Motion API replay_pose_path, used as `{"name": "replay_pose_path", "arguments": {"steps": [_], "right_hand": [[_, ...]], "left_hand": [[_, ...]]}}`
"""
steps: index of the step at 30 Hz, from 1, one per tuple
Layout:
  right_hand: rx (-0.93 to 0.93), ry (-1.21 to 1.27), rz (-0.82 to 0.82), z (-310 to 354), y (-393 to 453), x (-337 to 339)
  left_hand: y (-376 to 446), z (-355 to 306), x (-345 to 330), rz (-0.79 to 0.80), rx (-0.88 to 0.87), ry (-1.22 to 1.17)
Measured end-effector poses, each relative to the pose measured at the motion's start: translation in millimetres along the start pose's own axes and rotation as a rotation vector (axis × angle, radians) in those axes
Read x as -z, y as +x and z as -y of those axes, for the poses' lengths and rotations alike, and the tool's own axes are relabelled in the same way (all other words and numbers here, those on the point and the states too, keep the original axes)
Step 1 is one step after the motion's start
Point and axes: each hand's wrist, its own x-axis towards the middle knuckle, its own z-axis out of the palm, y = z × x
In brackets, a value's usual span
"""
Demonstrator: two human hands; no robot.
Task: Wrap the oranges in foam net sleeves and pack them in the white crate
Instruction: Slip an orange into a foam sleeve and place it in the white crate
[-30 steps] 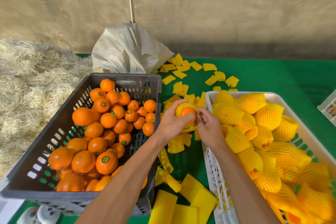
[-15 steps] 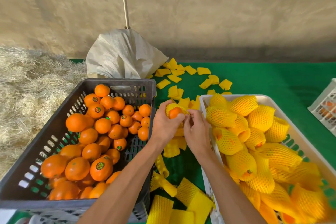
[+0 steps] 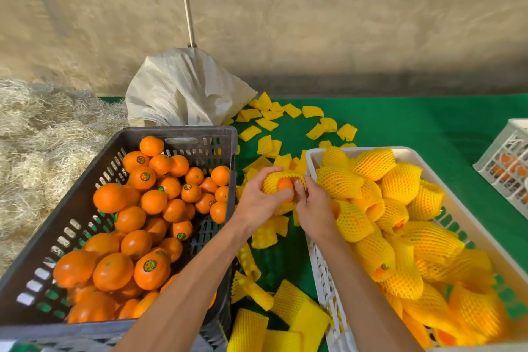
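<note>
An orange (image 3: 285,186) sits half inside a yellow foam net sleeve (image 3: 271,181), held between the two crates. My left hand (image 3: 258,203) grips the sleeved orange from the left and below. My right hand (image 3: 313,208) pinches the sleeve's right edge with thumb and fingers. The dark grey crate (image 3: 183,134) at left holds several bare oranges (image 3: 154,201). The white crate (image 3: 314,157) at right is filled with several sleeved oranges (image 3: 371,164).
Loose yellow sleeves (image 3: 267,124) lie scattered on the green mat (image 3: 414,123), more lie at the front (image 3: 297,306). A white sack (image 3: 183,88) stands behind the grey crate. Straw (image 3: 43,134) is piled at left. Another white crate (image 3: 508,163) sits far right.
The sleeve has been pulled further over the orange, leaving less peel showing. Both hands stay together between the crates; my head has tilted, shifting the view slightly.
</note>
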Motion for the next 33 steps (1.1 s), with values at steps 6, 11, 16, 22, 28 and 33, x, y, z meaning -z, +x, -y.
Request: {"name": "replay_pose_path", "arguments": {"steps": [6,11,16,22,28,33], "right_hand": [[0.002,-0.148,-0.153,8.5,-3.2,2.4],[0.073,-0.198,-0.18,15.5,-5.8,0.5],[0.296,-0.247,-0.121,20.5,-9.0,-4.4],[0.489,-0.095,-0.319,45.5,-6.0,14.8],[0.629,-0.035,-0.53,87.3,11.0,45.6],[0.597,-0.107,-0.468,87.2,17.5,51.8]], "left_hand": [[-2.1,2.7,-8.7,-0.064,-0.061,0.241],[0.3,2.4,-12.0,-0.208,-0.071,0.311],[3.3,9.5,0.8,-0.323,-0.096,0.21],[3.2,-7.9,-2.4,-0.148,-0.048,0.051],[4.0,-62.5,-49.7,0.261,-0.389,0.192],[16.2,-62.8,-48.2,0.221,-0.406,0.272]]}}
